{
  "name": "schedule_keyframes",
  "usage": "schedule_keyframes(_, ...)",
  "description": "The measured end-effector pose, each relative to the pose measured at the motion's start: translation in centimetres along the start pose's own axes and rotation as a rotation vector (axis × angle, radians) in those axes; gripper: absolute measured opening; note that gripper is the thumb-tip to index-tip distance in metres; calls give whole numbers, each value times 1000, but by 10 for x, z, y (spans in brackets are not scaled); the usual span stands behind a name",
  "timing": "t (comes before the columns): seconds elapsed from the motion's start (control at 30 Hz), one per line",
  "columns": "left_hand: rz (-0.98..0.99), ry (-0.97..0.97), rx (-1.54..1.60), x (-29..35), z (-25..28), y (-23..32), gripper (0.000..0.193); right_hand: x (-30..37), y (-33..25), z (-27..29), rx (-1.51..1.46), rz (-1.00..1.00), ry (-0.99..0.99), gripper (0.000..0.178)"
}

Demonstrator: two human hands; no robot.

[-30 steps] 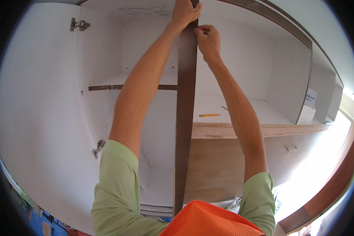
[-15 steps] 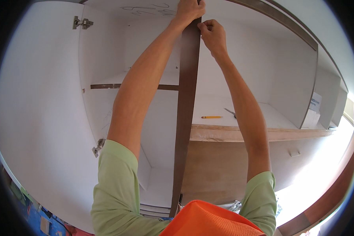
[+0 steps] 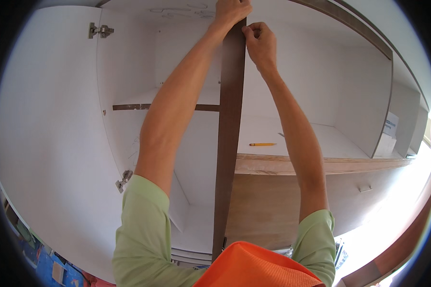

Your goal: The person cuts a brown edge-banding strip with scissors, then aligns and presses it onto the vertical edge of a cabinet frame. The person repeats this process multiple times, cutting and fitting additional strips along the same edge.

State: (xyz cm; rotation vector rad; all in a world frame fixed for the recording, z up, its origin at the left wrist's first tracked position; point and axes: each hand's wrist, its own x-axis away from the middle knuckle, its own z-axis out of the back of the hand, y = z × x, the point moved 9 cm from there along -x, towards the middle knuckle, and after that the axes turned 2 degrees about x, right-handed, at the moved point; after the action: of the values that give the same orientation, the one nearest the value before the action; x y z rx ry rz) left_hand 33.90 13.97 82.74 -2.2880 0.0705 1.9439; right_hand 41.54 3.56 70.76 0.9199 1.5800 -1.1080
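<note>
Up near the top edge, the left hand [image 3: 232, 13] lies over the dark brown upright [image 3: 232, 95] between two white cabinet bays; it's partly cut off, so can't tell if those fingers really grip. Right hand's [image 3: 262, 42] fingers are curled closed by its right edge, no telling whether anything's pinched. Writing-wise: dark scribbles [image 3: 179, 10] in the left bay, plus a blue-and-white package [image 3: 391, 123], print too small. A yellow pencil [image 3: 262, 144] lies nearby; orange fabric [image 3: 254, 268] blocks the bottom view.
</note>
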Motion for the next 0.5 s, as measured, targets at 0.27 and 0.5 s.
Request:
schedule_keyframes(0.27,19,-11,50,-1,-4,-3,86,0,5,-5,-79,62,11,26)
schedule_keyframes(0.5,-5,12,0,-6,-11,-12,86,0,9,-7,-30,-18,-25,29)
